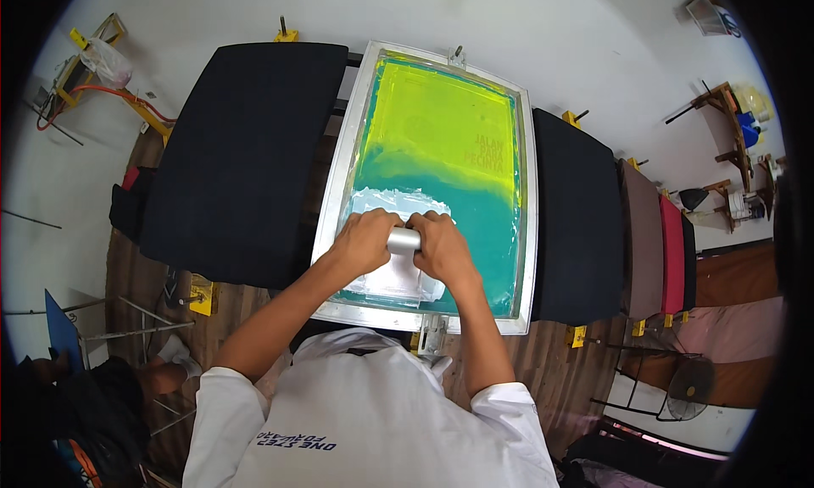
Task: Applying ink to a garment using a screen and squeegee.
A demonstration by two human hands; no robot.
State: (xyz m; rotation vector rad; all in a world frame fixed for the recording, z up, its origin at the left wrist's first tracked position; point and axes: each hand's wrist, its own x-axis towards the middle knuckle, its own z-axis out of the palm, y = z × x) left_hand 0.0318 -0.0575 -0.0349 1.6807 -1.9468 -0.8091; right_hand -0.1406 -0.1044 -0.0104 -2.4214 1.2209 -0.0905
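Both my hands grip a silver squeegee handle (pixel 404 239) over a screen-printing frame (pixel 527 234). My left hand (pixel 367 238) is closed round the handle's left end and my right hand (pixel 443 249) round its right end. The squeegee's lower part is mostly hidden by the hands and handle. White ink (pixel 398 201) lies on the mesh ahead of the hands and around them. The mesh is teal (pixel 487 250) in its near half and yellow-green (pixel 424 106) at the far end, with small lettering at the right. A metal bracket (pixel 432 335) sits at the frame's near edge.
A wide black board (pixel 237 157) stands left of the frame. To the right are another black board (pixel 581 217), a brown one (pixel 642 242) and a red one (pixel 672 255). A person in dark clothes (pixel 93 412) is at the lower left. A fan (pixel 691 386) stands lower right.
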